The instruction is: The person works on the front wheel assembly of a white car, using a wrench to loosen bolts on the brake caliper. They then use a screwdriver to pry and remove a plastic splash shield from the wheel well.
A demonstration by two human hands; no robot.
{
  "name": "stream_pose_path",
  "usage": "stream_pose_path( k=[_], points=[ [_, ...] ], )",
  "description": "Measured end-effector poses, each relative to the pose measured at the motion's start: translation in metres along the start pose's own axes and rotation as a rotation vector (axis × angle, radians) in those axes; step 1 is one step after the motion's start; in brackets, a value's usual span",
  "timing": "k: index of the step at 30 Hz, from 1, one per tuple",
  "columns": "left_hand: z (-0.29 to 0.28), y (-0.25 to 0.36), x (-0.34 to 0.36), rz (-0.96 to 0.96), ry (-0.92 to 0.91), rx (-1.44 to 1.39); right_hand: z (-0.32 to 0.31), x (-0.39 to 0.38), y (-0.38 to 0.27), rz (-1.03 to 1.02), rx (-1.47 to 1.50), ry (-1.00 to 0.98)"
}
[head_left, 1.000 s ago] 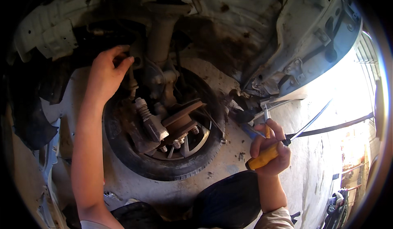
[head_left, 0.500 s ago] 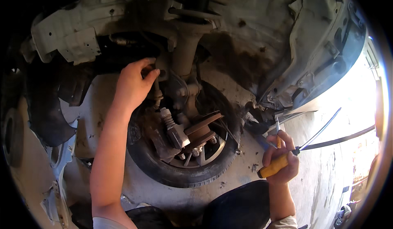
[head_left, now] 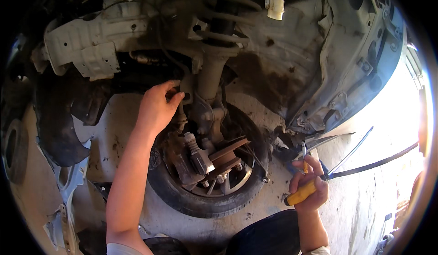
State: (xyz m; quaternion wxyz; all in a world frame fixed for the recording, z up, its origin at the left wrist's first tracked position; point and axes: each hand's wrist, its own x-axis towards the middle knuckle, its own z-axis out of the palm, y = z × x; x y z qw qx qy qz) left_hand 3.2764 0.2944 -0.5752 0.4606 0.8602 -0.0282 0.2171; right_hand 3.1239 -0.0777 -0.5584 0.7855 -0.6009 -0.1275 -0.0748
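Observation:
Curled at the thin rod-like part (head_left: 181,110) left of the strut, my left hand (head_left: 159,105) has thumb and forefinger against it; the other fingers are partly hidden. The strut (head_left: 213,75) stands above the rusty brake disc (head_left: 228,154) and a caliper (head_left: 185,168). On the right, my right hand (head_left: 309,189) is closed round a tool with a yellow handle (head_left: 301,193); a dark, cable-like length (head_left: 369,166) runs rightward from it. Between the fingers of that hand, a slim pointed tool with an orange grip (head_left: 305,164) sticks upward.
A wheel with its tyre (head_left: 200,207) lies flat below the hub. The coil spring (head_left: 228,20), the wheel-arch panel (head_left: 292,54) and a hanging white connector (head_left: 274,4) are overhead. Bent body metal (head_left: 70,175) stands at left; a dark flap (head_left: 61,136) hangs there.
The view has tilted upward, so the car parts sit lower and the white connector has come into sight. Both hands keep their holds; the right has shifted slightly left.

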Motion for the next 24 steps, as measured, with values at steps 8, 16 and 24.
stream_pose_path(
  k=[8, 16, 24],
  points=[
    [-0.0011, 0.0018, -0.0005, -0.007, -0.007, 0.019, 0.0025, -0.0002, -0.0011, 0.003, -0.008, 0.006],
    [0.0010, -0.0037, 0.0007, 0.005, 0.016, 0.025, 0.0038, -0.0012, -0.0015, 0.011, -0.024, 0.023],
    [-0.0010, -0.0006, 0.0005, -0.025, 0.004, 0.044, -0.0016, -0.0015, 0.0006, -0.012, -0.022, -0.020]
  ],
)
